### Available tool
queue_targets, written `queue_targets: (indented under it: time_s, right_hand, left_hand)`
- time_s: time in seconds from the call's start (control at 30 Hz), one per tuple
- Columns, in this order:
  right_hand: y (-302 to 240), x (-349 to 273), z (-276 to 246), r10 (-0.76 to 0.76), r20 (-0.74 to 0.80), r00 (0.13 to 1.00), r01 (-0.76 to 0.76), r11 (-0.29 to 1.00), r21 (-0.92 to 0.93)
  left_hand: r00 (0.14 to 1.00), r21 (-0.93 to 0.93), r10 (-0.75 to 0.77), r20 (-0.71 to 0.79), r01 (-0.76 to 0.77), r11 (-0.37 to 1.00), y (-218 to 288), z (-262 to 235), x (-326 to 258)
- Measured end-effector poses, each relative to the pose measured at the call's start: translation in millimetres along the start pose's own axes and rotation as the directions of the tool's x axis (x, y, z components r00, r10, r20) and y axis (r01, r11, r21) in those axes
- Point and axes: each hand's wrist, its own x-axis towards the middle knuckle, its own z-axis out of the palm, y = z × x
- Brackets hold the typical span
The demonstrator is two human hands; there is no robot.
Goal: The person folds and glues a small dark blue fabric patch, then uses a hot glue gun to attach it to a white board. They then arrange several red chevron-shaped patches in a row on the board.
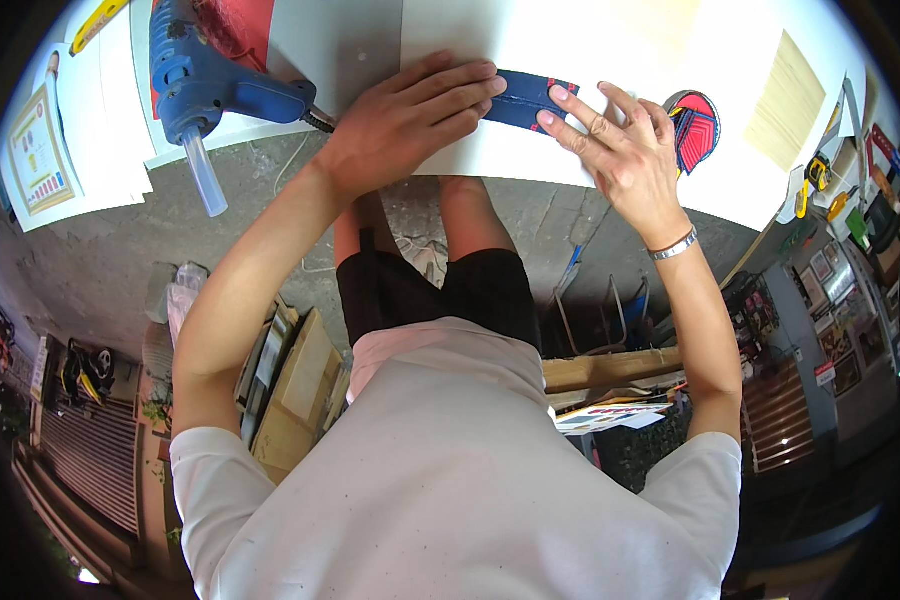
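Observation:
A dark blue flat strip with small red marks and a lengthwise crease or seam (pixel 522 97) lies on the white work surface (pixel 540 165). My left hand (pixel 410 115) is laid flat, fingers stretched out side by side, its fingertips over the strip's left end. At the other end my right hand (pixel 632 155) has its fingers spread, with fingertips pressing on or just touching the strip's right edge. What lies under the left fingers is hidden. Beside my right hand sits a rounded red and dark blue piece with a layered pattern (pixel 695 132).
A blue glue gun (pixel 230 92) with a clear glue stick overhangs the near edge on the left. A yellow cutter (pixel 98 24), a red piece (pixel 253 25) and printed sheets (pixel 45 160) lie around it. A tan rectangle (pixel 785 98) is at right. Wooden panels (pixel 295 395) stand below.

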Motion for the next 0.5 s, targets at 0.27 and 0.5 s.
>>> queue_targets:
  time_s: [0.27,0.5]
  right_hand:
    - [-6.4,0.6,-12.1,-0.013,0.022,1.000,0.013,1.000,0.000]
    - [-22.5,22.6,-6.0,0.118,-0.209,0.971,-0.069,0.972,0.227]
  left_hand:
    - [1.000,-0.048,-0.005,-0.004,0.004,0.999,-1.2,-1.5,1.5]
    - [0.945,-0.082,-0.263,-0.196,0.252,0.964,13.8,-0.6,5.0]
